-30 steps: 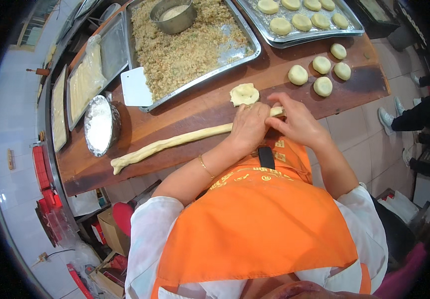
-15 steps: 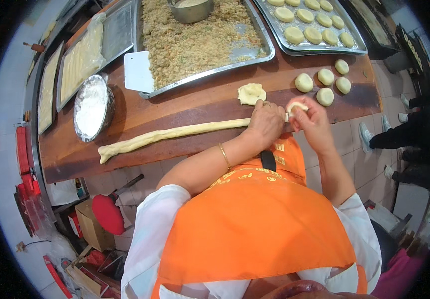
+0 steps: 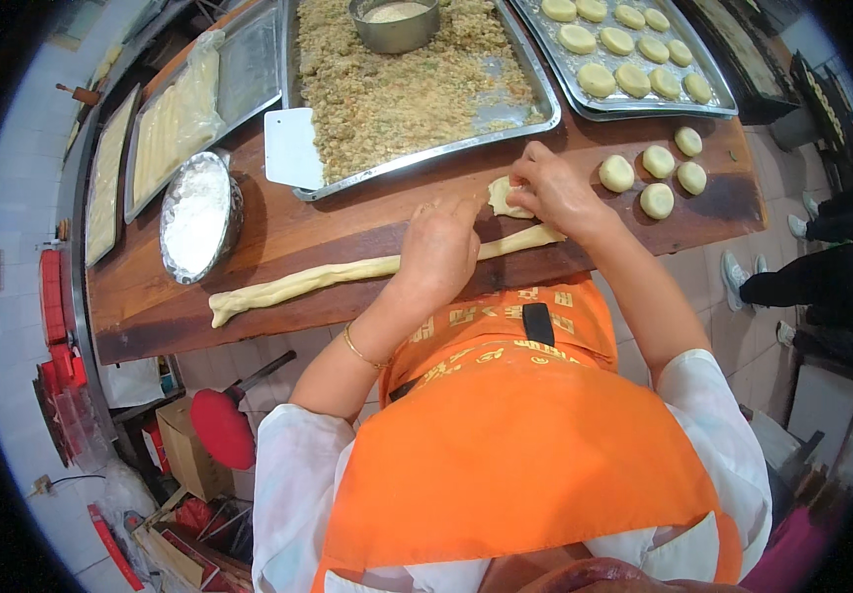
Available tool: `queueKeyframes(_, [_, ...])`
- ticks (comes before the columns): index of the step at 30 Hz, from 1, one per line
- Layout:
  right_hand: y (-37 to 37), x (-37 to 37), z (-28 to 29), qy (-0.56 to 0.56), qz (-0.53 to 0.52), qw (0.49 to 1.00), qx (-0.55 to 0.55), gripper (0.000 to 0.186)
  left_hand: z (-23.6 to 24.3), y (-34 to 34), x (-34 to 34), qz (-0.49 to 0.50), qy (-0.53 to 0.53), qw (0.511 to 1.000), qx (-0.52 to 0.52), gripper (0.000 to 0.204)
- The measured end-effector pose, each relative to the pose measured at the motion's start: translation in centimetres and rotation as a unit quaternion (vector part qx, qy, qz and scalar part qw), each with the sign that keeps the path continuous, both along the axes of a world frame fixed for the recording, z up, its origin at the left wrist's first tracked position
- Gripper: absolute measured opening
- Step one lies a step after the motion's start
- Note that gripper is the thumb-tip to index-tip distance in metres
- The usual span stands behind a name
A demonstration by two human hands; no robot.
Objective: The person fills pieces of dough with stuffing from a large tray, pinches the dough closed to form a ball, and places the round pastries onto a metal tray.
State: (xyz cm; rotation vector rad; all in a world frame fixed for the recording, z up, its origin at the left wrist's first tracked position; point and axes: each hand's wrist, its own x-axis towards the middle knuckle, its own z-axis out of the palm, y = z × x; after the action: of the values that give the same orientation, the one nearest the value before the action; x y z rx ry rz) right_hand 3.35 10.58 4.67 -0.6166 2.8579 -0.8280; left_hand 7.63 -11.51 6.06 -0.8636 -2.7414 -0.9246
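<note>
My right hand (image 3: 557, 193) reaches over a flattened piece of dough (image 3: 503, 199) on the wooden table, its fingers closed on the piece and covering part of it. A long pale dough rope (image 3: 308, 281) lies along the near side of the table; its right end is just below my right hand. Above the rope's middle is my left hand (image 3: 438, 247), back up. Its fingers bend away from view, so whether they hold anything is hidden. Several round dough pieces (image 3: 616, 174) sit to the right of my right hand.
A large tray of crumbly filling (image 3: 417, 163) with a metal bowl (image 3: 394, 28) and white scraper (image 3: 289, 148) is at the back. Further right stands a tray of dough rounds (image 3: 634, 104). To the left are a flour bowl (image 3: 195, 219) and trays of dough strips (image 3: 171, 133).
My left hand has moved left along the rope, leaving its right end. My right hand has gone from that end, where it held a small dough piece, to the flattened piece.
</note>
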Motion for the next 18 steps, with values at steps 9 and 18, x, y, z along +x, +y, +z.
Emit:
queueKeyframes(9, [4.6,2.1,0.2,0.104,-0.239,0.933,-0.249,0.021,-1.3,8.4,-8.7,-0.241,-0.020,0.969,0.047,0.045])
queueKeyframes(18, [8.4,7.4,-0.3,0.034,-0.327,0.868,-0.372,0.024,-5.2,11.1,-10.2,-0.351,0.095,0.927,-0.098,0.065])
